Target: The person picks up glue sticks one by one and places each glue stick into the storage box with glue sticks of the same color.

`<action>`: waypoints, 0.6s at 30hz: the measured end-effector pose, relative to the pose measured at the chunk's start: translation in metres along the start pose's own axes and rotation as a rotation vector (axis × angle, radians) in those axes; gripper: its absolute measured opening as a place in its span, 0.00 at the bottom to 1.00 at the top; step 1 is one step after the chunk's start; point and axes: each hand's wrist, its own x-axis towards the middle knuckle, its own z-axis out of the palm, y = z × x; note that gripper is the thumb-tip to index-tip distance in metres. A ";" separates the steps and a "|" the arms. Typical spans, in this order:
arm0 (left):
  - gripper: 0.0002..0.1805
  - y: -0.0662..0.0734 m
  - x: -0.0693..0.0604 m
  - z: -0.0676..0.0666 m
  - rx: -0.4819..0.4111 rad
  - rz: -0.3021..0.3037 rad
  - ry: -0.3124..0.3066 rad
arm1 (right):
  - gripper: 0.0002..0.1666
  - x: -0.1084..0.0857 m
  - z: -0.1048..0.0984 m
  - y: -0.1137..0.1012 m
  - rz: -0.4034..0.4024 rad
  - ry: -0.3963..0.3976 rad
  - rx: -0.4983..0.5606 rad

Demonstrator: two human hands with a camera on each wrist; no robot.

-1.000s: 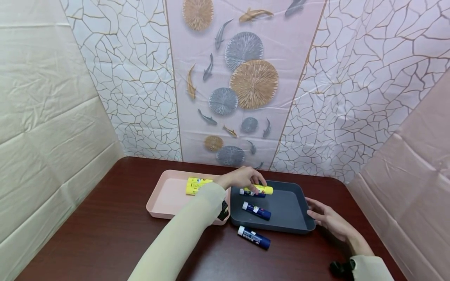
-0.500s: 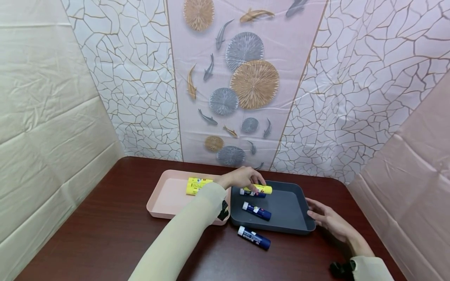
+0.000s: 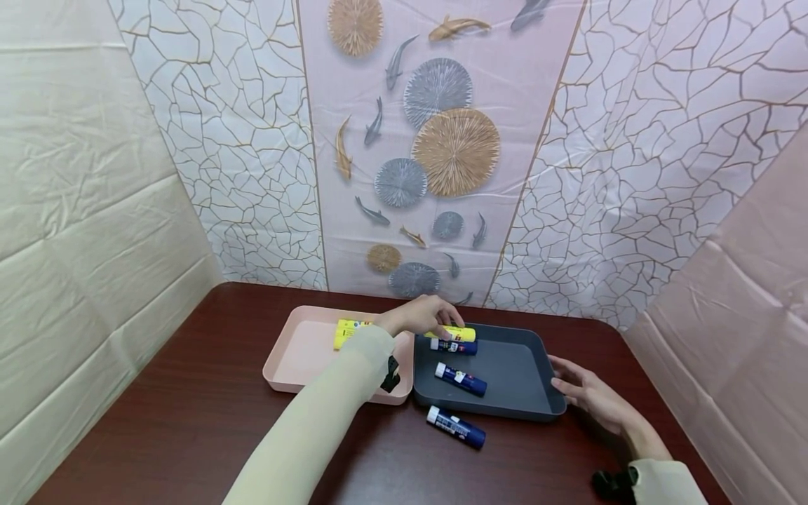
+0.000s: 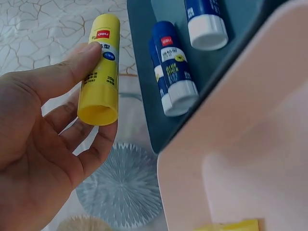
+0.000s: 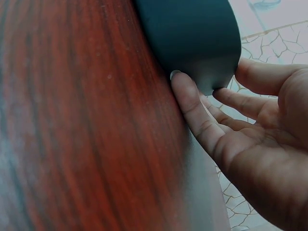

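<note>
My left hand point(image 3: 424, 315) pinches a yellow glue stick point(image 4: 102, 67) between thumb and fingers, above the far left corner of the dark grey tray point(image 3: 524, 372). Blue glue sticks with white caps lie in that tray: two side by side, the front one point(image 4: 174, 62) covering part of the other, and a single blue stick point(image 3: 461, 379) nearer me. At the tray's right end, my right hand point(image 3: 596, 396) touches the outer wall with fairly straight fingers, seen close up at the tray corner point(image 5: 197, 43). Yellow glue sticks point(image 3: 344, 334) lie in the pink tray point(image 3: 303, 351), partly hidden by my left arm.
Another blue glue stick point(image 3: 456, 428) lies on the dark wooden table point(image 3: 189, 407), in front of the grey tray. The two trays stand side by side. Patterned cloth point(image 3: 404, 175) hangs behind the table, with pale cloth walls at both sides.
Holding the yellow glue stick, my left hand has shifted left and slightly back, uncovering more of the blue stick beneath. The right hand and the trays have stayed put.
</note>
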 end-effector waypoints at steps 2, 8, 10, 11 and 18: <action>0.15 -0.004 -0.002 -0.002 -0.005 -0.012 0.006 | 0.45 0.000 0.000 0.000 -0.003 0.000 -0.002; 0.15 -0.017 -0.014 -0.010 -0.034 -0.032 0.028 | 0.44 0.000 -0.001 0.001 -0.011 0.002 -0.008; 0.15 -0.022 -0.018 -0.013 -0.041 -0.038 0.036 | 0.44 0.000 -0.001 0.001 -0.012 -0.001 -0.009; 0.15 -0.024 -0.020 -0.014 -0.041 -0.039 0.041 | 0.44 0.000 -0.001 0.001 -0.012 -0.001 -0.008; 0.16 -0.044 -0.036 -0.022 -0.018 -0.028 0.068 | 0.44 0.002 -0.002 0.003 -0.008 0.001 -0.015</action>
